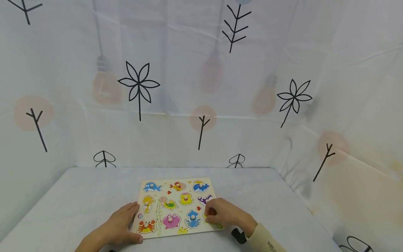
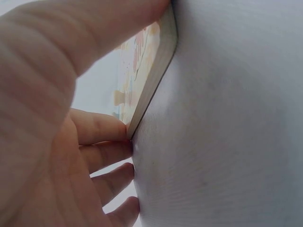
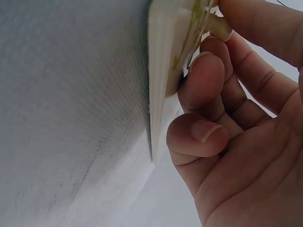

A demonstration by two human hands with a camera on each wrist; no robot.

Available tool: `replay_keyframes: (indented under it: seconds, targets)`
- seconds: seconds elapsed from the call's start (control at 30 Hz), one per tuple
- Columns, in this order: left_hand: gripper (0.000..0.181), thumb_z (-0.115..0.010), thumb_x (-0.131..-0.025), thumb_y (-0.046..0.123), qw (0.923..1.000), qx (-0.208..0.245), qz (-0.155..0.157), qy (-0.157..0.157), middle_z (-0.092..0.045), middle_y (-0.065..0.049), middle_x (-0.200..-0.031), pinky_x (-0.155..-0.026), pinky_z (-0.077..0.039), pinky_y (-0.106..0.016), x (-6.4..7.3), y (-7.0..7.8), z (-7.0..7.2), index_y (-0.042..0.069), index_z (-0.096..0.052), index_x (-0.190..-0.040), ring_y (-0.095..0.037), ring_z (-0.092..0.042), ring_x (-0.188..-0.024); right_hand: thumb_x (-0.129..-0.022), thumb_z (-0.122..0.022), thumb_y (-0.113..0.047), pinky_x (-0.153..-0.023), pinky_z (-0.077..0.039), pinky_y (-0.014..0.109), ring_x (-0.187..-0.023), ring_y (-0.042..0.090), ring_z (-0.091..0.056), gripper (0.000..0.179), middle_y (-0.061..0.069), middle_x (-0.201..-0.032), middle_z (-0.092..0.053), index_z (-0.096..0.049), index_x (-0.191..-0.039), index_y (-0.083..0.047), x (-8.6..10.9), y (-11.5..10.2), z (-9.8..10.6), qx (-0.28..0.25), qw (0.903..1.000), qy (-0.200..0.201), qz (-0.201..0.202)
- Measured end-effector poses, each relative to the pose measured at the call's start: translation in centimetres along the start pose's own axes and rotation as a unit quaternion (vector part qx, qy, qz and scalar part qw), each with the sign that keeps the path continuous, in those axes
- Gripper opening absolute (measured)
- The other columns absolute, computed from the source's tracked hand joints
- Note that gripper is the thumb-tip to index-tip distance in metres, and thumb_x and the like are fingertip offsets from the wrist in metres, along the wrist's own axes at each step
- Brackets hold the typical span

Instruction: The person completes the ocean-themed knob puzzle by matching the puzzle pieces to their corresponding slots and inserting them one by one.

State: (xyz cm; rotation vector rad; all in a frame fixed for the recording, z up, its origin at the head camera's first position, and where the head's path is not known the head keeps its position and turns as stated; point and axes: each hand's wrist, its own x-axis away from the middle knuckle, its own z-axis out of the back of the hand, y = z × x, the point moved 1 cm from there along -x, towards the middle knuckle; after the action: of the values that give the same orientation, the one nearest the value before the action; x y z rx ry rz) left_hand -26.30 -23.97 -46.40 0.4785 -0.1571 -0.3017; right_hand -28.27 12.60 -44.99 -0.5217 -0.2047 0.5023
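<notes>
A wooden peg puzzle board (image 1: 160, 235) with sea-animal pieces lies flat on the table. My left hand (image 1: 118, 225) is at its left side, fingertips touching the left edge and thumb at the near left corner. In the left wrist view, the fingers (image 2: 102, 127) are nearly straight against the board's edge (image 2: 158, 61). Over the near right corner, my right hand (image 1: 225, 212) pinches the knob (image 3: 219, 27) of a yellow-green puzzle piece (image 1: 218, 225). Most of that piece is hidden by the hand. The other right fingers are curled, close to the board.
Other knobbed pieces sit on the board, among them a crab (image 1: 146, 226), a pink shell (image 1: 171, 221), a blue squid (image 1: 192, 219) and a turtle (image 1: 170, 203). A white cloth covers the table (image 1: 94, 189). A patterned curtain (image 1: 176, 140) hangs behind and at both sides.
</notes>
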Motion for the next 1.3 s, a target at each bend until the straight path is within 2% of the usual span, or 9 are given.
replay_keyframes:
  seconds: [0.67,0.93,1.1,1.3]
  targets:
    - [0.110,-0.086,-0.056,0.055,1.0000,0.007,-0.004,-0.001,-0.035,-0.028,-0.145,-0.107,-0.025,-0.065,0.01,-0.20,-0.11,-0.005,-0.043,-0.138,-0.048,-0.029,-0.133,-0.085,-0.073,-0.024,-0.058,-0.045,0.020,-0.067,0.006,-0.052,0.013,-0.008,-0.072,-0.057,-0.062,-0.079,-0.023,-0.11,0.28,-0.15,-0.014,0.9997,-0.010,-0.015]
    - [0.112,-0.085,-0.054,0.059,1.0000,0.010,-0.001,0.001,-0.034,-0.026,-0.146,-0.107,-0.022,-0.066,-0.21,-0.24,-0.21,-0.004,-0.044,-0.138,-0.048,-0.028,-0.134,-0.085,-0.073,-0.025,-0.056,-0.043,0.019,-0.066,0.005,-0.050,0.014,-0.009,-0.070,-0.054,-0.061,-0.079,-0.023,0.08,0.66,-0.03,-0.009,0.9999,-0.005,0.006]
    - [0.113,-0.084,-0.054,0.059,0.9999,0.011,0.002,-0.003,-0.034,-0.026,-0.147,-0.108,-0.023,-0.066,-0.27,-0.25,-0.20,-0.003,-0.043,-0.139,-0.048,-0.028,-0.134,-0.085,-0.073,-0.025,-0.056,-0.043,0.020,-0.066,0.005,-0.050,0.013,-0.009,-0.070,-0.055,-0.061,-0.079,-0.021,0.27,0.45,-0.01,-0.021,0.9997,-0.006,0.006]
    - [0.112,-0.084,-0.055,0.058,0.9999,0.010,0.001,-0.004,-0.034,-0.026,-0.146,-0.108,-0.022,-0.066,-0.14,-0.13,-0.09,-0.004,-0.043,-0.139,-0.048,-0.028,-0.134,-0.084,-0.073,-0.025,-0.057,-0.043,0.019,-0.066,0.004,-0.049,0.013,-0.009,-0.070,-0.054,-0.061,-0.081,-0.022,0.18,0.41,0.07,-0.010,0.9999,-0.006,0.012]
